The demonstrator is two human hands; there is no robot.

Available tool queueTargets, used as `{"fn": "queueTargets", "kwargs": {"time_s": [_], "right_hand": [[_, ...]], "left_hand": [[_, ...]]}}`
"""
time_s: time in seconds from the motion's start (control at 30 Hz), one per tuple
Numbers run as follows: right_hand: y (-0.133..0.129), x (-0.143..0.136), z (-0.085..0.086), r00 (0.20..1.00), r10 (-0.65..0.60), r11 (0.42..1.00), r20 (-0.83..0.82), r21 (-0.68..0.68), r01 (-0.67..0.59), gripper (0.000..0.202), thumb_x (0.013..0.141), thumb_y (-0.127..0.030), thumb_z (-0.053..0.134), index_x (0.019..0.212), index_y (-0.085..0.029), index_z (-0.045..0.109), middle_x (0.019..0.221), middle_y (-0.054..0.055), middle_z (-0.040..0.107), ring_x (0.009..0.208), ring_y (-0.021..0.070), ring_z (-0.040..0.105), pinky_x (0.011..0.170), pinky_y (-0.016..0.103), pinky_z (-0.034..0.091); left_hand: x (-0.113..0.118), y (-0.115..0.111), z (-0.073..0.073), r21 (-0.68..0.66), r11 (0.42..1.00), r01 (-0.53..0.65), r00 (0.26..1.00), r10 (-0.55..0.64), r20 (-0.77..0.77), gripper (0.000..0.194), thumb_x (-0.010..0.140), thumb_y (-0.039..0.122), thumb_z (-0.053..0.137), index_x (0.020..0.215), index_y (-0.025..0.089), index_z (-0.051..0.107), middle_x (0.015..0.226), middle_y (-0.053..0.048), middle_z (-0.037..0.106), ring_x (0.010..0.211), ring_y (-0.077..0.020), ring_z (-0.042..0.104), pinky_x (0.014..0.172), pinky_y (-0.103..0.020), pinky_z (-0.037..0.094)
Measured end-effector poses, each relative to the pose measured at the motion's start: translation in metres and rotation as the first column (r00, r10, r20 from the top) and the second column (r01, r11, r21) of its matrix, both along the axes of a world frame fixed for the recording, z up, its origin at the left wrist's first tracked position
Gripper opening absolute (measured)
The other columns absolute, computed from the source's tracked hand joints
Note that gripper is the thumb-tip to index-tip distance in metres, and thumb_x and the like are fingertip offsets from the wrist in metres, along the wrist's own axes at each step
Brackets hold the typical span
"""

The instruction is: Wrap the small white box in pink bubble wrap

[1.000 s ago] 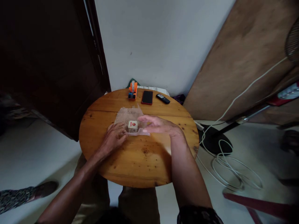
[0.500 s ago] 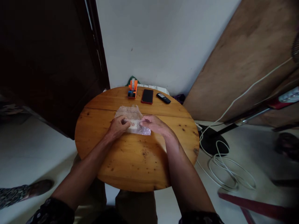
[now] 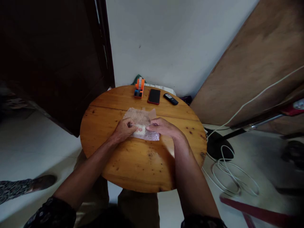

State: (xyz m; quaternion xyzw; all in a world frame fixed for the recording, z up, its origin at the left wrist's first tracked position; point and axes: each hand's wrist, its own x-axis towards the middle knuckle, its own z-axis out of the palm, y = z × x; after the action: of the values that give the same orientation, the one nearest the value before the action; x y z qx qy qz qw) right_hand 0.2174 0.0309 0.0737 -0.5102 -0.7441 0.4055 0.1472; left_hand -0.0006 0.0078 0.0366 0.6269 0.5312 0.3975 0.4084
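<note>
A clear sheet of bubble wrap (image 3: 136,115) lies near the middle of the round wooden table. On its near part is a small whitish piece (image 3: 140,129) with reddish marks, too small to make out; whether it is under or over the plastic I cannot tell. My left hand (image 3: 123,129) is closed, its thumb and fingers pinching the wrap at the left of this piece. From the right, my right hand (image 3: 164,127) pinches the wrap too, fingers pressed together beside the piece.
Along the far side of the wooden table (image 3: 133,161) stand an orange tape dispenser (image 3: 139,87), a dark phone with a red edge (image 3: 154,96) and a black keypad phone (image 3: 170,98). A white cable (image 3: 234,177) coils on the floor at right. Another person's foot (image 3: 44,182) shows at left.
My hands have shifted slightly along the wrap, and more of the whitish piece with its reddish marks shows between them. The far right part of the wrap stands up more. The view has shifted a little.
</note>
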Motion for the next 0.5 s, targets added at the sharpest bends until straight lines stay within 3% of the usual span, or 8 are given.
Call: {"fn": "queueTargets", "kwargs": {"time_s": [0.3, 0.4, 0.5], "right_hand": [[0.0029, 0.0035, -0.0052, 0.998, -0.068, 0.996, -0.01, -0.056, 0.067, 0.032, 0.069, -0.047, 0.065, 0.058, -0.02, 0.052, 0.051, -0.006, 0.044, 0.048, 0.0088, 0.043, 0.045, 0.022, 0.031], [0.0044, 0.0044, -0.0079, 0.997, -0.075, 0.995, 0.002, -0.066, 0.075, 0.028, 0.071, -0.043, 0.064, 0.061, -0.02, 0.054, 0.052, -0.007, 0.045, 0.048, 0.0091, 0.044, 0.046, 0.022, 0.034], [0.0043, 0.0024, -0.0085, 0.996, -0.06, 0.998, 0.063, 0.022, 0.059, 0.02, 0.075, -0.033, 0.063, 0.063, -0.019, 0.055, 0.055, -0.006, 0.049, 0.051, 0.0094, 0.046, 0.05, 0.022, 0.034]], "left_hand": [[0.0046, -0.003, 0.0006, -0.024, 1.0, -0.02, 1.0, 0.02, 0.002, 0.017, 0.062, 0.031, 0.062, 0.066, 0.019, 0.051, 0.063, 0.005, 0.047, 0.058, -0.0101, 0.041, 0.053, -0.022, 0.031], [0.0057, -0.0035, 0.0011, -0.029, 0.999, -0.013, 0.998, 0.015, 0.059, 0.02, 0.062, 0.028, 0.063, 0.078, 0.019, 0.055, 0.066, 0.006, 0.05, 0.057, -0.0092, 0.043, 0.052, -0.02, 0.032], [0.0063, -0.0026, 0.0, -0.042, 0.999, 0.006, 0.994, -0.001, 0.113, 0.032, 0.063, 0.024, 0.063, 0.093, 0.018, 0.059, 0.075, 0.004, 0.057, 0.062, -0.0092, 0.049, 0.056, -0.02, 0.037]]}}
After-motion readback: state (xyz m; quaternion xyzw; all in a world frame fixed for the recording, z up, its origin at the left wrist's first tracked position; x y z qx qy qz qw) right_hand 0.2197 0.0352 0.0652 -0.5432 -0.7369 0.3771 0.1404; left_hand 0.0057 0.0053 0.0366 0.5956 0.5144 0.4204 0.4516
